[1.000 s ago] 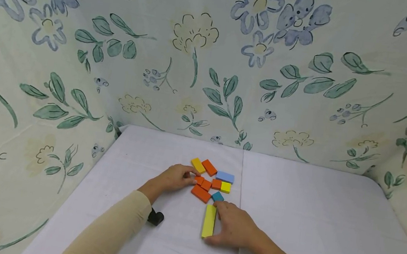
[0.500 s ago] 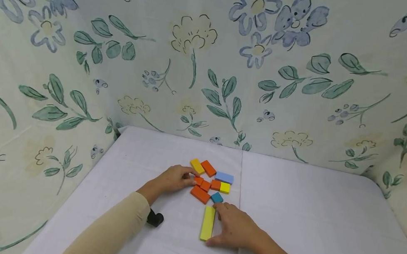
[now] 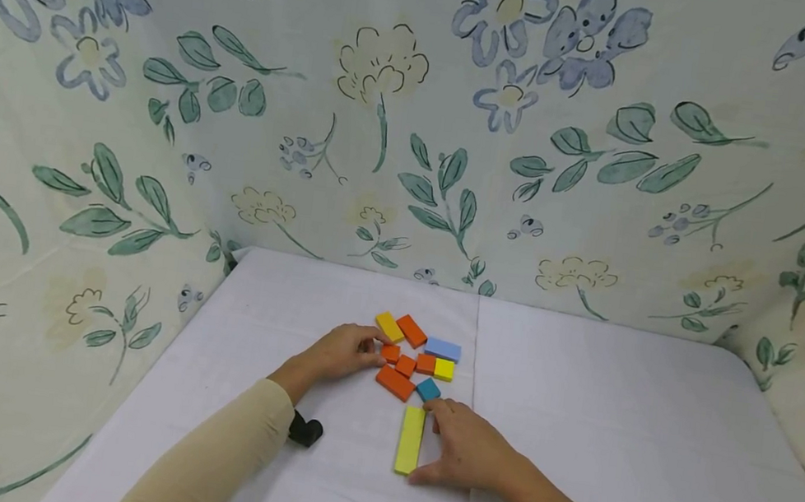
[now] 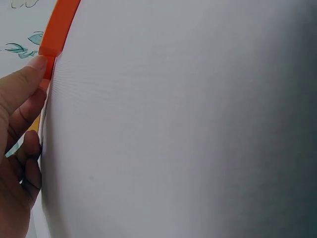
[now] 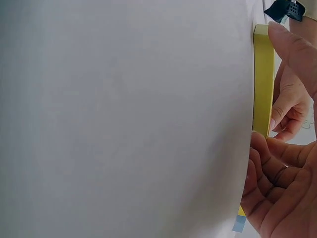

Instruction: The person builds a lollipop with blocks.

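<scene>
In the head view, my left hand [image 3: 344, 352] pinches a small orange block [image 3: 390, 353] at the left of a group of blocks. The left wrist view shows the thumb and forefinger at that block, beside a longer orange block [image 4: 59, 27]. A long yellow block [image 3: 409, 441] lies lengthwise toward me, with my right hand [image 3: 469, 449] spanning it from the right. Thumb and fingertips hold its two ends in the right wrist view, where the narrow side of the yellow block [image 5: 263, 82] faces the camera. A teal block [image 3: 428, 389] sits just beyond the right fingertips.
Around the hands lie another small orange block [image 3: 406, 366], an orange block [image 3: 425, 363] against a yellow square [image 3: 444, 369], and a light blue block [image 3: 443, 348]. Farther back are a yellow block [image 3: 390, 327] and an orange one [image 3: 412, 331]. White cloth [image 3: 613, 432] covers the table; floral fabric [image 3: 385, 141] hangs behind.
The small orange block in my left hand has turned slightly and shifted a little away from its orange neighbour. The long yellow block has slid slightly toward me with my right thumb.
</scene>
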